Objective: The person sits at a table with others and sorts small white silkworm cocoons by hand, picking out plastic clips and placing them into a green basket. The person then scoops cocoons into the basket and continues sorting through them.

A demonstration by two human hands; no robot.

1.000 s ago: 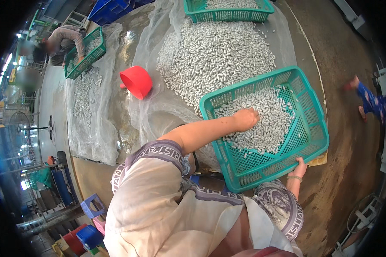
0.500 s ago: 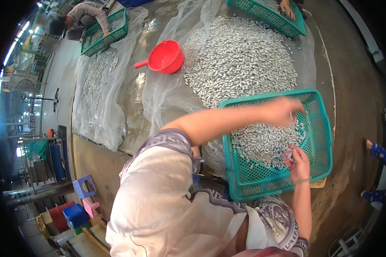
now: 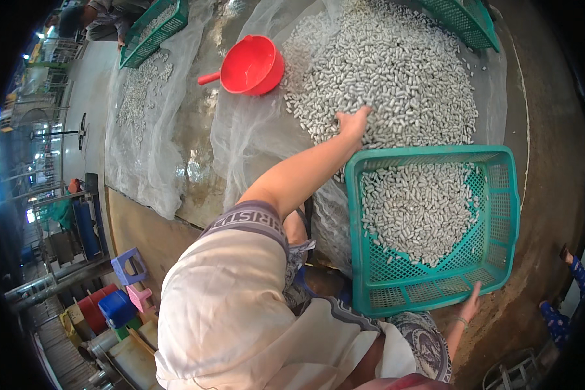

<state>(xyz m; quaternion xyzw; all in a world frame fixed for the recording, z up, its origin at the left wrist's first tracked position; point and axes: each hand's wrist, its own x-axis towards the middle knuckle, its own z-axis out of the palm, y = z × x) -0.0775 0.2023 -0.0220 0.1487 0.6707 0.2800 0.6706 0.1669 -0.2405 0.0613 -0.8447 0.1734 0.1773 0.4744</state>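
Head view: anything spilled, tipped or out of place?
Nothing stands out. The small silvery fish lie heaped on the netting, the green basket sits partly filled, and the red scoop rests beside the heap. The left hand is on the heap; the right hand touches the basket's rim.

I count three green mesh baskets: one point(image 3: 435, 286) at my knees, one point(image 3: 465, 23) past the big heap, one point(image 3: 153, 32) far off to my left; one red scoop point(image 3: 252, 65); two heaps of small silver fish spread on netting, the large one point(image 3: 396, 84) ahead of me and a thinner one point(image 3: 135, 97) further left, the fish themselves too many to count; two small plastic stools, one purple point(image 3: 129, 265), one pink point(image 3: 140, 296); my two hands, left point(image 3: 354, 122) and right point(image 3: 471, 302).
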